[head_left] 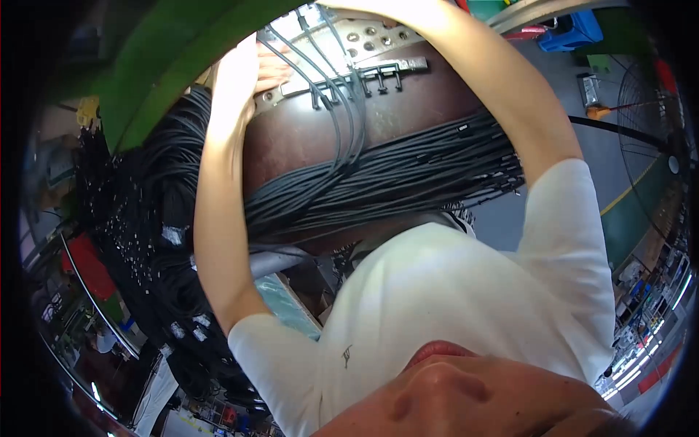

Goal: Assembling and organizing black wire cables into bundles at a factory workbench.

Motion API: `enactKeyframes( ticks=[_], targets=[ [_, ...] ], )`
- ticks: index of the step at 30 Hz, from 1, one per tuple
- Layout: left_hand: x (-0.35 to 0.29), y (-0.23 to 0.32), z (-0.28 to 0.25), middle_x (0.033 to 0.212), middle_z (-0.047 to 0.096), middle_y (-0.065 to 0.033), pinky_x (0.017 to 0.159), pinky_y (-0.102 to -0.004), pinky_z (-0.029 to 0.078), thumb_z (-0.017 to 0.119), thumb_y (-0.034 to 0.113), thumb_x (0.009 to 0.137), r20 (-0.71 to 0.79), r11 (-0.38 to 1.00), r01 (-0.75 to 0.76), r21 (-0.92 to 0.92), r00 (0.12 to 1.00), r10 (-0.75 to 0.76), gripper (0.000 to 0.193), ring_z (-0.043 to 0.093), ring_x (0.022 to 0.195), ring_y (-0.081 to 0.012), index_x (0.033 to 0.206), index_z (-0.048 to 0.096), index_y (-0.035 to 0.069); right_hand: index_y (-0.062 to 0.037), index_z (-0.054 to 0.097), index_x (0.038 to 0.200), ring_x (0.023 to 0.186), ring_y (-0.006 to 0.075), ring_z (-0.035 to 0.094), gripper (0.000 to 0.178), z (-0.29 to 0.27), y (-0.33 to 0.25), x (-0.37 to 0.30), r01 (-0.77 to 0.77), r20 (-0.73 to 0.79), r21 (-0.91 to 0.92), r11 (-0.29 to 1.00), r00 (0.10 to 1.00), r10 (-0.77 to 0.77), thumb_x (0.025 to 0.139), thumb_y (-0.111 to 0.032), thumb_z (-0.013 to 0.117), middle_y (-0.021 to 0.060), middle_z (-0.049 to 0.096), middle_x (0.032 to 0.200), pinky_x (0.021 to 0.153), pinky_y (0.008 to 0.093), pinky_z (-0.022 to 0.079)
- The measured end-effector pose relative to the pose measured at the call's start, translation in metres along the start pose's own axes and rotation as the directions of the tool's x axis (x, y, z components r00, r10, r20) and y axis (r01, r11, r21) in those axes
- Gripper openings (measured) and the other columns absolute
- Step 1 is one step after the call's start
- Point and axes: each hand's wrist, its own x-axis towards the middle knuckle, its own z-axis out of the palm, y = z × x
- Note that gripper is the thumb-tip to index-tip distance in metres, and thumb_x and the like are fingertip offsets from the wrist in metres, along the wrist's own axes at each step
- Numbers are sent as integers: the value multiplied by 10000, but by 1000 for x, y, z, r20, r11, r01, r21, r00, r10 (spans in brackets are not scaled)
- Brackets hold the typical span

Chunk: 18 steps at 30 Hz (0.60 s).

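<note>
My left hand (271,69) reaches to the metal plate at the far side of the brown table, its fingers partly stretched out beside several black cables (313,65). Glare washes out part of that hand, and I see nothing gripped in it. My right hand (348,4) is at the upper edge, cut off and overexposed, so its fingers are hidden. Between the hands, a metal bar with a row of black hooks (357,84) lies across the plate. Several cables run past the bar down to a thick black cable bundle (386,171).
The bundle stretches across the brown tabletop (291,142), nearest my body. A large mass of black cables (164,189) hangs at the left. Holes dot the metal plate (375,36). At the right are a blue plastic stool (574,30) and a wire-cage fan (644,131).
</note>
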Motion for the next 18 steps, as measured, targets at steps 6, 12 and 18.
enactKeyframes(
  ticks=[6,12,18],
  targets=[
    [17,4,-10,955,670,-63,741,-335,513,545,193,862,359,-195,-358,913,479,801,237,642,821,-240,1051,660,110,-36,638,1051,928,280,604,275,11,14,4,-58,45,21,998,997,57,882,-232,543,167,639,1019,809,372,480],
    [24,-3,11,1043,648,-126,860,-371,472,650,203,812,199,-152,-129,980,604,772,341,620,950,-280,1136,631,101,-37,636,1053,939,285,600,270,7,31,11,-104,76,-16,994,992,105,883,-226,546,169,636,1030,815,372,478],
    [22,2,-5,938,654,-156,779,-408,488,644,337,839,181,-37,-307,951,455,872,359,620,843,-346,1073,637,65,-38,634,1055,950,290,596,265,1,36,14,-148,108,-40,988,982,152,883,-220,549,171,634,1040,821,373,476]
  ],
)
